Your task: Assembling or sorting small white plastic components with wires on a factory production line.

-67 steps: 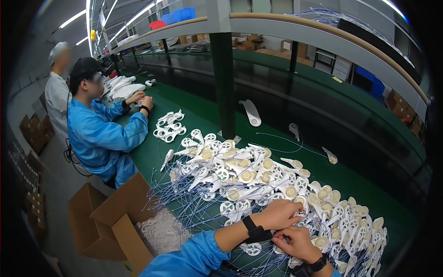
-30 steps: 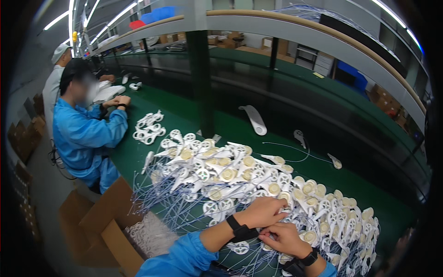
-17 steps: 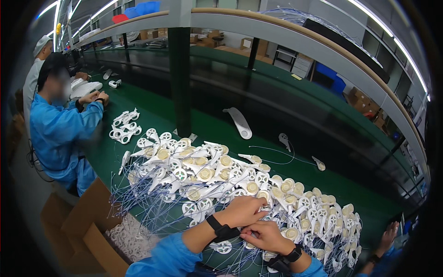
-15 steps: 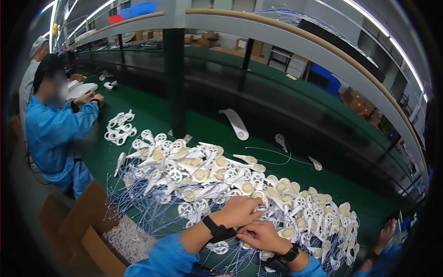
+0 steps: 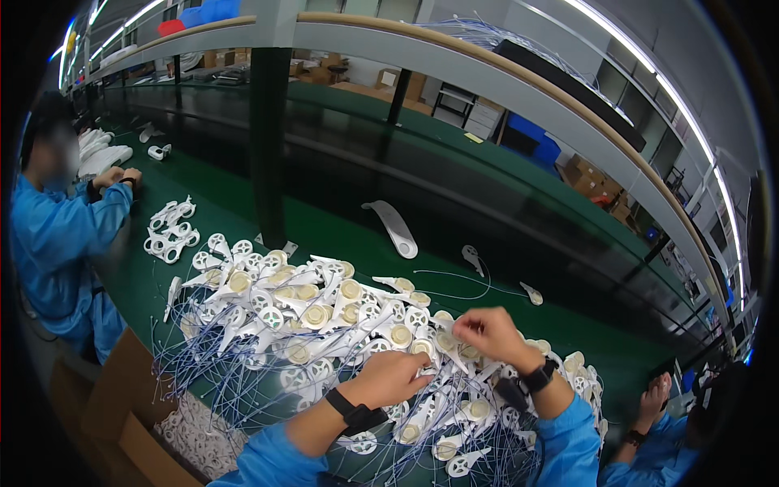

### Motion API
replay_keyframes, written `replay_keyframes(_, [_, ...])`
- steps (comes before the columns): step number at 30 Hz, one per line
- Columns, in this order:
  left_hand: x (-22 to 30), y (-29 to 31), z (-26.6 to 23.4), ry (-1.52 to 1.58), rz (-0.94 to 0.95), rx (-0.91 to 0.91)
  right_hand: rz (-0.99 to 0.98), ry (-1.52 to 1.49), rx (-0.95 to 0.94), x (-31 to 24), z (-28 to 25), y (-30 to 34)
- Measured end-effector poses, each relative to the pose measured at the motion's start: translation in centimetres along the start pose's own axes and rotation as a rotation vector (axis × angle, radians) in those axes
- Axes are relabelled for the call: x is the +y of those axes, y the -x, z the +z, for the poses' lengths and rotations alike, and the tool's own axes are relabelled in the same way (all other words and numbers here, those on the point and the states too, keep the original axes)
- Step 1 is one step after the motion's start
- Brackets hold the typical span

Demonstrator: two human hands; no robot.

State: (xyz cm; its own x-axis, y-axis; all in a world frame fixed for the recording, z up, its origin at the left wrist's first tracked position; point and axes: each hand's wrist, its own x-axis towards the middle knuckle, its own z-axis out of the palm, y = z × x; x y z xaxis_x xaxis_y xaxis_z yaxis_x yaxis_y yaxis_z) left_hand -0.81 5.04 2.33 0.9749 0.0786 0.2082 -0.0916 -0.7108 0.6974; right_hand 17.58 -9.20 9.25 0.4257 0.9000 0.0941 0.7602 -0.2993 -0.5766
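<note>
A heap of white plastic parts (image 5: pixel 268 312), many with spoked wheels or beige round discs and thin bluish cables, covers the bench in front of me. My left hand (image 5: pixel 393 377) is low over the heap's middle, its fingers closed on a white plastic part (image 5: pixel 423 347) with a beige disc; the fingertips partly hide it. To its right and farther away, my right hand (image 5: pixel 491 334) is raised above the parts. Its thumb and fingers are pinched together, and whatever may be between them is too small to make out. Both wrists wear black bands.
A cardboard box (image 5: pixel 134 430) of small white pieces stands at lower left. A long white cover (image 5: pixel 393 229) and white frames (image 5: pixel 172 231) lie on the green bench (image 5: pixel 324 195). A dark post (image 5: pixel 268 146) rises behind the heap. Co-workers in blue sit at left (image 5: pixel 65 219) and right (image 5: pixel 669 438).
My hands were close together over the heap; now the right hand has lifted away, up and to the right. The whole view has shifted, with the scene sliding left.
</note>
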Motion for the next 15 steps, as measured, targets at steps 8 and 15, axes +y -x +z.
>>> replay_keyframes(8, [0.7, 0.3, -0.5, 0.021, -0.026, -0.031, 0.062, 0.556, -0.154, 5.1, 0.4, -7.9])
replay_keyframes(15, [-0.2, 0.5, 0.3, -0.006, 0.011, 0.03, 0.083, 0.815, -0.28, 6.9, 1.5, -10.0])
